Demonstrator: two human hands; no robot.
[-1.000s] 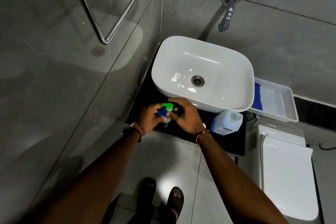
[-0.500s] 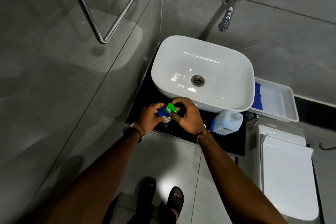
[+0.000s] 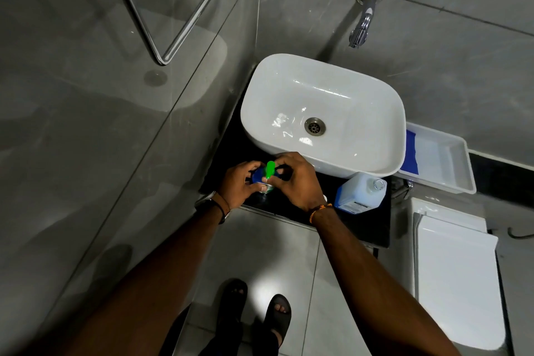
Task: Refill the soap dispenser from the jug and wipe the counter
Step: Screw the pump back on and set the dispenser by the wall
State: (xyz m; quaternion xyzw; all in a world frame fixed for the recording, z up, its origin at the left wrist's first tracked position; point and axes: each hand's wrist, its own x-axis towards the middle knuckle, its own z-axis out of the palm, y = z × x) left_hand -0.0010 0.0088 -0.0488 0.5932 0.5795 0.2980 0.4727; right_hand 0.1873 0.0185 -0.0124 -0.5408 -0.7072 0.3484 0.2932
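Observation:
A small blue soap dispenser (image 3: 258,176) with a green pump head (image 3: 270,169) stands on the black counter (image 3: 361,228), in front of the white basin. My left hand (image 3: 239,183) grips its body from the left. My right hand (image 3: 297,182) holds the pump top from the right, fingers curled around it. The green nozzle points up and away from me. A translucent jug (image 3: 360,192) with blue liquid and a label stands on the counter to the right of my right hand, uncapped as far as I can see.
The white basin (image 3: 346,89) fills the back of the counter under a wall tap (image 3: 362,24). A white tray (image 3: 450,165) holding a blue cloth (image 3: 411,153) sits to the right. A white toilet (image 3: 456,277) is at lower right. A glass panel stands at left.
The green pump head has turned between my fingers: its nozzle pointed left a second ago and now points away from me. Both hands stay on the dispenser.

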